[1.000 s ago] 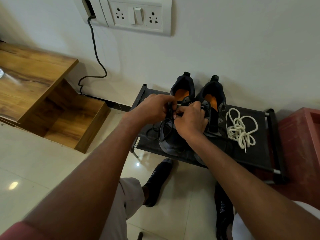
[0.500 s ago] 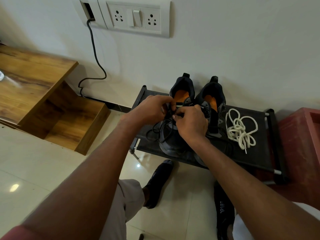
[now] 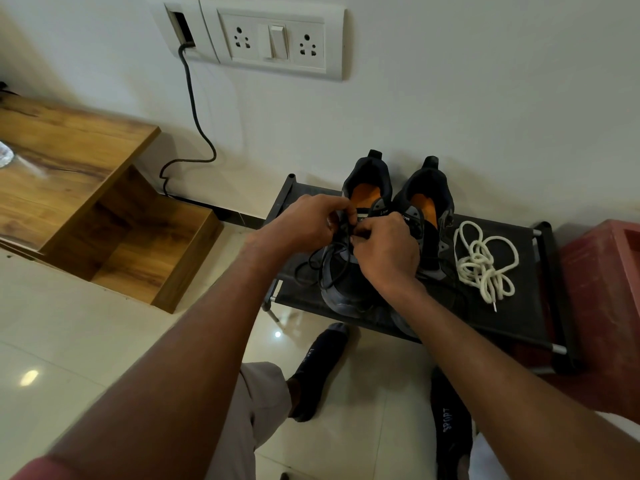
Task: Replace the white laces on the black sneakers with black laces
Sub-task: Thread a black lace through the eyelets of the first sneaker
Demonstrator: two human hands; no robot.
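Head camera view: two socked feet (image 3: 320, 372) are resting on the pale tiled floor (image 3: 69, 341) nearest the lens. Beyond them, the left hand (image 3: 304, 223) and right hand (image 3: 386, 251) are meeting over the near sneaker (image 3: 343, 285), each pinching the black lace (image 3: 317, 261) at its upper eyelets. Both sneakers are sitting on a low black shoe rack (image 3: 540, 317), the second sneaker (image 3: 427, 202) just beside the first. White laces (image 3: 485, 261) are lying bundled on the rack to the right. A wall socket panel (image 3: 273, 39) is showing behind.
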